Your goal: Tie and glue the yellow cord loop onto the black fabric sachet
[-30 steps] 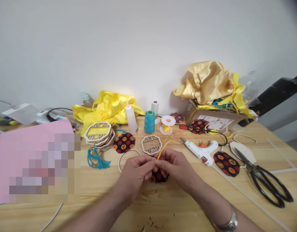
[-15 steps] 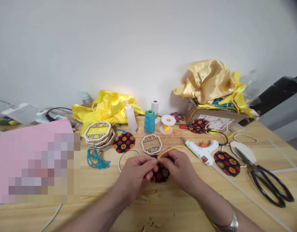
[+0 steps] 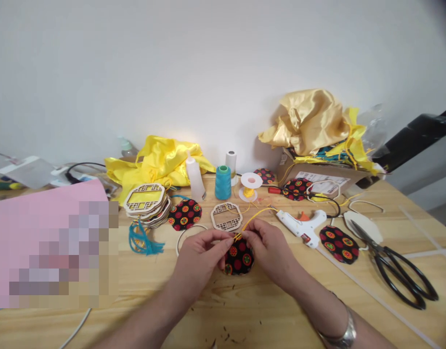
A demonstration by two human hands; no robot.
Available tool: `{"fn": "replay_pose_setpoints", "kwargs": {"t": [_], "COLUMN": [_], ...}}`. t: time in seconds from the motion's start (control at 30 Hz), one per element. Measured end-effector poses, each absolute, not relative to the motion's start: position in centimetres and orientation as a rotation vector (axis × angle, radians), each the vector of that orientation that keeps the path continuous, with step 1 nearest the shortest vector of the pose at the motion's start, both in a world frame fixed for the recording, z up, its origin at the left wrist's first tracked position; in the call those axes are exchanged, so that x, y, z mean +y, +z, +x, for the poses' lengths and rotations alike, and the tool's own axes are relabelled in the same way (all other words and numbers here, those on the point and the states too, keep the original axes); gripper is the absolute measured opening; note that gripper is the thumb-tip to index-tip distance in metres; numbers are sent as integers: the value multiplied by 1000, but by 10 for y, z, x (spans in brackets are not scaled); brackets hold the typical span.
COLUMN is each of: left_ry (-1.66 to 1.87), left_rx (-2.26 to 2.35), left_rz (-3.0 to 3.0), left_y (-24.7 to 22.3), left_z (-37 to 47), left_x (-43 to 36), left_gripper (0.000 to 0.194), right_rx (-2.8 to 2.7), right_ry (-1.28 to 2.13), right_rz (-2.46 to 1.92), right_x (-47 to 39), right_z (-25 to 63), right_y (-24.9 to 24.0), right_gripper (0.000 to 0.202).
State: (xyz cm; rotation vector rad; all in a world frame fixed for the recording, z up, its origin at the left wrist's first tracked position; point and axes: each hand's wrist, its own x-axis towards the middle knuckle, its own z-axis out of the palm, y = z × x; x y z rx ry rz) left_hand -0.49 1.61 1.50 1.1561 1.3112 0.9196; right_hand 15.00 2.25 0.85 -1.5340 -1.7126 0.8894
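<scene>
A yellow cord (image 3: 258,213) arches up between my hands over a dark, flower-patterned fabric piece (image 3: 240,257). My left hand (image 3: 204,254) pinches the cord at the top edge of this piece, its lower fingers touching the fabric's left side. Just to the right, my right hand (image 3: 269,247) is closed on the cord between thumb and forefinger. The cord's far end reaches toward the tip of a white glue gun (image 3: 302,225). Behind the hands lies a pale wooden lattice frame (image 3: 226,216).
Large black scissors (image 3: 393,264) lie at right. A blue thread cone (image 3: 223,183), white bottle (image 3: 195,178) and yellow thread spool (image 3: 250,186) stand behind. Stacked lattice frames (image 3: 145,199) and a teal tassel (image 3: 145,238) are at left, near a pink sheet (image 3: 37,228).
My hands have moved slightly apart, uncovering more of the patterned piece and a small stretch of cord between the fingertips. The cord now arches higher.
</scene>
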Motion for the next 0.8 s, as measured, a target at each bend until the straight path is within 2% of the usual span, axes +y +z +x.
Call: {"fn": "replay_pose_setpoints", "kwargs": {"t": [0.2, 0.47, 0.7, 0.8], "left_ry": [1198, 1128, 1019, 1097], "left_rx": [1307, 1397, 1296, 1288], "left_rz": [2050, 2763, 2471, 2026], "left_y": [5, -1, 3, 6], "left_z": [-5, -1, 1, 0], "left_x": [4, -4, -7, -5], "left_gripper": [14, 17, 16, 12], "right_rx": [-1575, -1227, -1296, -1318], "right_ry": [1097, 1515, 1423, 1388], "right_rz": [-1480, -1331, -1344, -1365], "right_x": [23, 19, 15, 18], "right_z": [148, 140, 137, 139], "right_y": [4, 10, 8, 7], "right_gripper": [19, 18, 15, 15]}}
